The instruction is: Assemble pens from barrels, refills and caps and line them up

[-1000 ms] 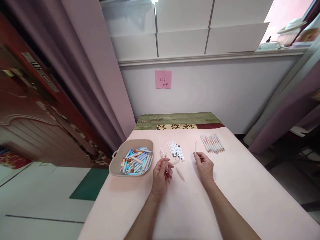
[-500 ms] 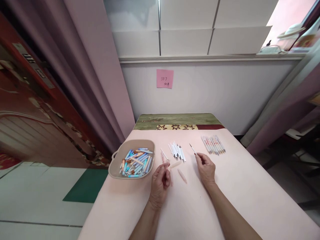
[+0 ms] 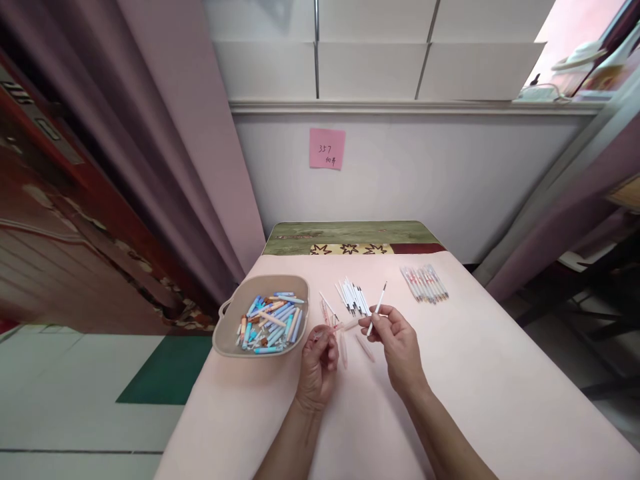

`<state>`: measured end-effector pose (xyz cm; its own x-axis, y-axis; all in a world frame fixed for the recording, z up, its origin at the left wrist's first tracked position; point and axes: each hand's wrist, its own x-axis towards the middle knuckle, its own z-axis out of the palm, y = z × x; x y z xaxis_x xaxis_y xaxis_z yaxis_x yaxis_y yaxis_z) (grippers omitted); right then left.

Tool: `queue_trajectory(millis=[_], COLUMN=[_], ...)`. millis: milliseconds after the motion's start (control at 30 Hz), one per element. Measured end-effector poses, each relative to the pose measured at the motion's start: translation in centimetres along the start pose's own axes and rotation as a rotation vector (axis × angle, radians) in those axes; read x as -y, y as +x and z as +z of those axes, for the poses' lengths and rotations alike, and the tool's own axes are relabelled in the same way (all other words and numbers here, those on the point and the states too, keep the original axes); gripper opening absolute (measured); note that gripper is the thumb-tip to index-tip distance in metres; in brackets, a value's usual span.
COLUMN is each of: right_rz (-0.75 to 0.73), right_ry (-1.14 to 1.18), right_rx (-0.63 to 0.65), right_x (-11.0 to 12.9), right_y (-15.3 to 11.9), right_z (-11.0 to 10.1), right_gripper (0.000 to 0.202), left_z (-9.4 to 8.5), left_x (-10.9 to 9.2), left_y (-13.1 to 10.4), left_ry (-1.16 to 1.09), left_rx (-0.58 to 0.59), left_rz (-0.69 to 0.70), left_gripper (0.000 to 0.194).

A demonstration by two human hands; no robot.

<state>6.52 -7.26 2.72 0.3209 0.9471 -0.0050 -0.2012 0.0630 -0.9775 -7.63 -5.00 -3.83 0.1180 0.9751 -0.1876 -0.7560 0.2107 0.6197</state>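
Mid-frame: your right hand (image 3: 400,347) is pinching a slim white refill (image 3: 379,303) low, perhaps risking tilt or slip; your left hand (image 3: 316,373) is curling loosely, contents unclear.

There is one beige plastic basket (image 3: 226,333), one square pink paper note (image 3: 327,149), one pile of thin white sticks (image 3: 351,297) and one row of clear plastic pens (image 3: 424,285).

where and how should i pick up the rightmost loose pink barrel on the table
Likely the near half, pinched from above across its long sides: the pink barrel is slender and lies flat, its far end close to the right hand.
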Motion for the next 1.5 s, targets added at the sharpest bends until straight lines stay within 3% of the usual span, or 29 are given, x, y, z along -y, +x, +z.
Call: queue_trajectory(millis=[133, 300, 600, 800, 900, 967, 1033, 1067, 1167, 1267, 1400, 1500], right_rz=[0.000, -0.154, -0.235, -0.281, -0.273, -0.229, -0.194, -0.191, -0.208, -0.189, -0.088, -0.067], right_ry=[0.005, -0.065, -0.274, -0.392, -0.448, -0.440, -0.420, -0.426, -0.588, -0.892, -1.114, -1.207], right_rx=[0.002, -0.136, -0.039, -0.011, 0.077, 0.123, 0.105, 0.073, -0.032, -0.034, 0.084, 0.094], right_x=[0.5, 0.3, -1.6, -1.5, -1.1, -0.6, -0.1, 0.1, -0.1, -1.3, -3.7, -5.0], right_y=[-0.5, -0.6, -1.5, -2.0, -1.8, -1.4, -0.7, -0.3, 0.6, 0.9, 0.6, 0.5], right_z=[0.2, 0.2, 0.9, 1.1, 1.1, 0.7, -0.2, -0.9, -2.9, -4.2, -3.8, -3.0], right_gripper=[0.027, 0.023, 0.020, 0.018, 0.022, 0.040, 0.055, 0.052, 0.030, 0.028, 0.021, 0.015], left_z=[0.2, 0.5, 0.5, 0.4, 0.1, -0.3, -0.6, -0.7, -1.0, -1.0, -1.1, -1.0], left_x=[-0.1, -0.2, -0.3, 0.0, 0.0, -0.2, -0.4, -0.5, -0.7, -0.7, -0.8, -0.7], left_y=[-0.1, -0.3, -0.3, -0.4, -0.1, 0.1, 0.4, 0.5, 0.7, 0.7, 0.7, 0.7], left_ry=[-0.051, -0.051, -0.030, -0.029, -0.089, -0.162, -0.236, -0.263, -0.302, -0.308, -0.314, -0.328], left_rx=[0.011, 0.033, 0.016, 0.059, 0.025, -0.045, -0.093, -0.100, -0.088, -0.086, -0.080, -0.061], left_rz=[-0.061, -0.163, -0.165, -0.172, -0.180, -0.199, -0.230, -0.244, -0.255, -0.247, -0.230, -0.222], left_gripper=[0.028, 0.024, 0.022, 0.017, 0.013, 0.012, 0.015, 0.017, 0.020, 0.019, 0.016, 0.013])
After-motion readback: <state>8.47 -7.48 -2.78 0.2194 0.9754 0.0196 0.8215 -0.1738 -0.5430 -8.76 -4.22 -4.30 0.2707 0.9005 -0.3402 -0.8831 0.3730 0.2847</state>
